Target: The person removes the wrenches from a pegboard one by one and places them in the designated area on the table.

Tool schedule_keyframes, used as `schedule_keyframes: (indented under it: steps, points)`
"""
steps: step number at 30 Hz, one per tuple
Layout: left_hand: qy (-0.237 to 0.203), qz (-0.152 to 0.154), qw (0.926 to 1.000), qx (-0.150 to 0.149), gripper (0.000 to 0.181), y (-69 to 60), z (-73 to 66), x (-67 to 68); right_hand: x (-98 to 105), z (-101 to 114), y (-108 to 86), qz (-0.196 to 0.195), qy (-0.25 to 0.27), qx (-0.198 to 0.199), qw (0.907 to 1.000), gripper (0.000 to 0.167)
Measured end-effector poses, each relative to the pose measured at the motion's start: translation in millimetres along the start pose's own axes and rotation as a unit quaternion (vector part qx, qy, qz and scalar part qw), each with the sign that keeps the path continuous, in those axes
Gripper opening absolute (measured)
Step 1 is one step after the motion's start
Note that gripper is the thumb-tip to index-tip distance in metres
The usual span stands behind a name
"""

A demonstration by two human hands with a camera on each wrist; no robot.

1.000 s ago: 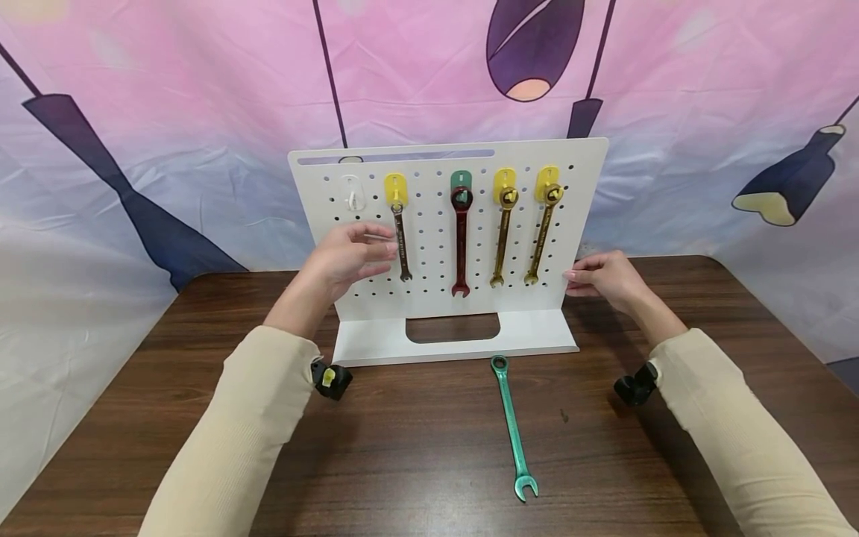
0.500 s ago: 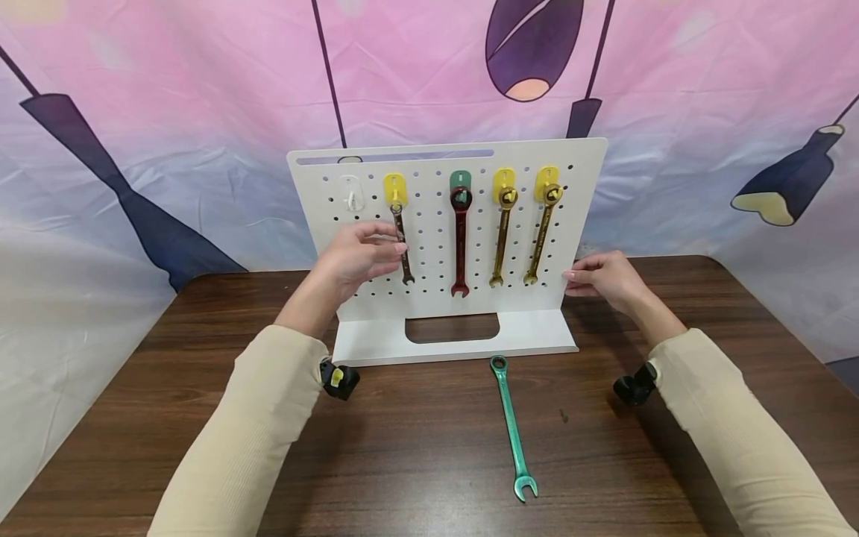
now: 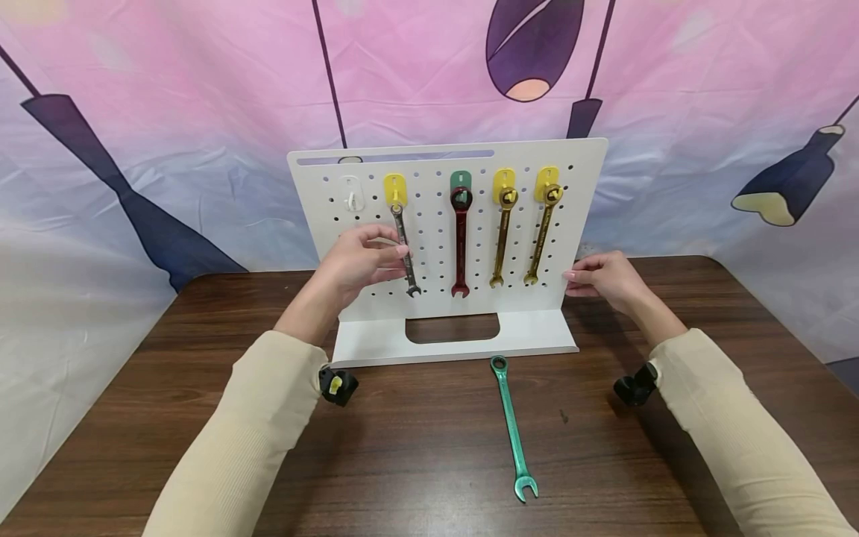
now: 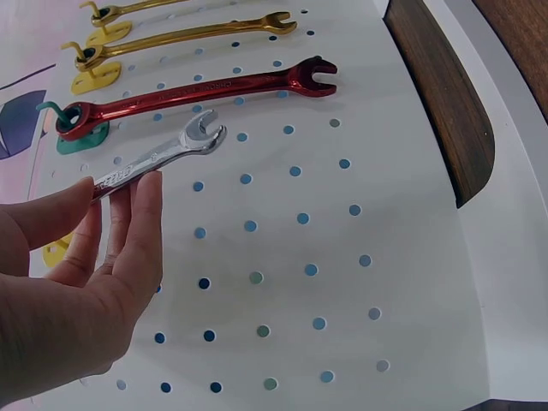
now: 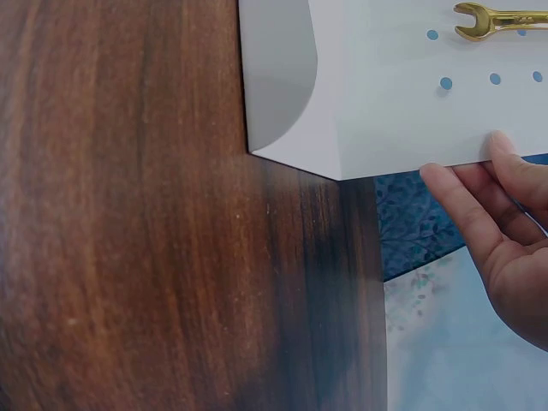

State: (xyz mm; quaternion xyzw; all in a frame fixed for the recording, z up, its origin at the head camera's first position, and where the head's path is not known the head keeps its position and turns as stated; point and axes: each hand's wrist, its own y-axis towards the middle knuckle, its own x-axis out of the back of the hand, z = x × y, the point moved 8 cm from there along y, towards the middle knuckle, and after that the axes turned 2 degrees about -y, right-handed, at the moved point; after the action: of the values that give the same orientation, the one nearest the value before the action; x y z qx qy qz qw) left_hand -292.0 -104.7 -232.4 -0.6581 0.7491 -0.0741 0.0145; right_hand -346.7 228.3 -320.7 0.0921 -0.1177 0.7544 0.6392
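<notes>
In the head view we see the left hand [image 3: 365, 261], left of the frame's middle, pinching a silver wrench [image 4: 154, 160] by its shaft between thumb and fingers. The wrench leans, its forked end pointing down and a little to the right, while its ring end sits at the yellow hook [image 3: 395, 183]; we cannot tell whether the ring is around that hook, since the left wrist view hides this end behind the hand. At centre right of the head view, the right hand [image 3: 604, 277] has its grip on the side edge of the white pegboard [image 3: 432, 303], and in the right wrist view we see the thumb on the front face near the right border of the frame. Along the upper middle of the head view we find a white hook [image 3: 351, 194] left of the silver wrench; to its right, a red wrench [image 3: 461, 246] hangs from a green hook [image 3: 461, 177], followed by a gold wrench [image 3: 503, 239] and, beside it, a second gold wrench [image 3: 540, 239], both below yellow hooks of their own. At lower centre right, a green wrench [image 3: 511, 421] lies on the brown desk [image 3: 416, 447], ring end near the board's base and forked end toward the bottom of the frame. Behind everything we see a pink and blue cloth [image 3: 201, 112] printed with dark lamps
</notes>
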Motion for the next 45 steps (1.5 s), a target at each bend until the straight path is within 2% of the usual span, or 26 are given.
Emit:
schedule_keyframes:
  steps: [8, 25, 33, 40, 45]
  points:
    - [0.013, -0.003, 0.9998, -0.014, 0.014, -7.0, -4.8, -2.0, 0.6, -0.3, 0.1, -0.002, 0.003, -0.005, 1.0000, 0.018]
    - [0.007, -0.010, 0.9991, -0.040, 0.017, -15.4, -14.8, -1.2, 0.6, 0.2, 0.3, -0.002, 0.008, -0.003, 1.0000, 0.011]
    - [0.003, -0.003, 0.9992, -0.040, 0.016, -19.3, -18.7, -2.8, 0.4, -0.6, 0.7, -0.002, 0.000, -0.004, 1.0000, 0.015]
    - [-0.002, 0.002, 0.9991, -0.043, 0.017, -21.2, -22.3, -4.4, 0.2, 0.1, 0.4, 0.000, -0.002, -0.005, 1.0000, 0.025]
    - [-0.012, 0.011, 0.9987, -0.048, 0.014, -23.3, -25.8, -6.0, 0.6, 0.3, 0.2, -0.002, 0.007, -0.005, 1.0000, 0.015]
